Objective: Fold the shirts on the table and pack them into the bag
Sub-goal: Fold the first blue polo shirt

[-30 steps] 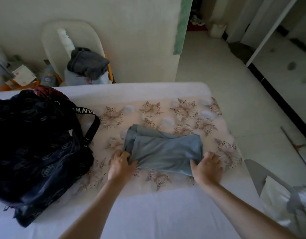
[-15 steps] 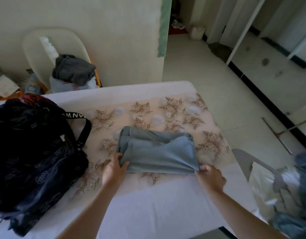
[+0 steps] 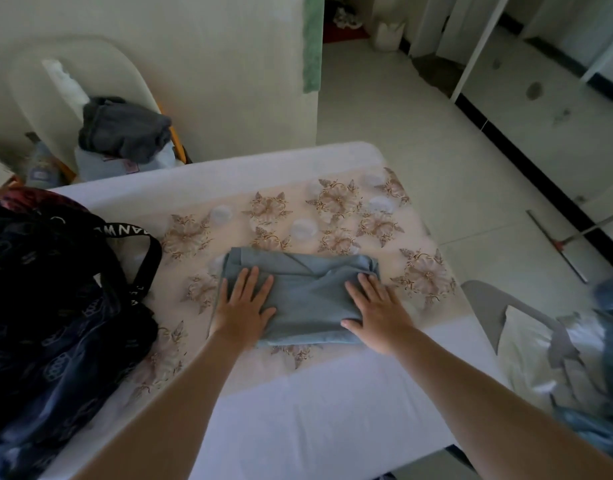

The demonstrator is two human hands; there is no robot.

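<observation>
Your folded blue-grey shirt (image 3: 308, 299) lies flat on the bench (image 3: 298, 417), straight ahead of you on the flowered cloth. Its long axis runs left to right across your body, with the near folded edge towards you.

Both hands are on top of it, palms down. Your left hand (image 3: 244, 304) covers the left end and your right hand (image 3: 377, 311) the right end, with a bare stretch of shirt between them. On each hand the fingers are straight and slightly spread, pressing the cloth. Neither hand is curled round anything.

The dark patterned bag (image 3: 56, 306) sits on the bench to your left, near the shirt's left end but not touching it. Its lettered strap (image 3: 139, 233) loops out towards the shirt. The move to the bag is therefore sideways to the left, along the shirt's own length, and your left hand is the nearer one. From here you cannot tell where the bag's mouth is or whether it gapes open.

You will likely need to slide your fingers under both short ends so the fold holds as you lift.
</observation>
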